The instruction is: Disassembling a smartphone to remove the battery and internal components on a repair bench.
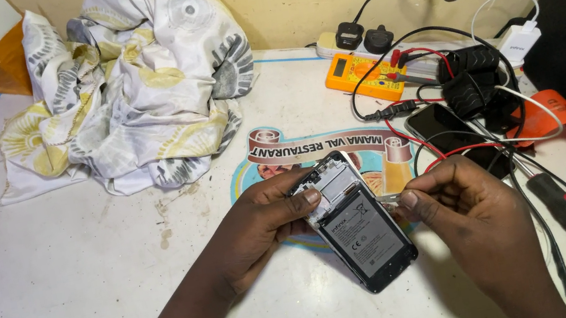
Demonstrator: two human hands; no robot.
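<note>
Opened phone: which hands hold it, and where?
Left hand grips the opened phone by its upper left edge; right hand pinches a small metal tool at its right edge.

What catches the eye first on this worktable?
At centre, a phone with its back off, battery showing, is steadied by the left hand while the right hand pinches a small metal tool against its edge. Behind lie a crumpled patterned cloth and an orange meter among tangled cables.
</note>
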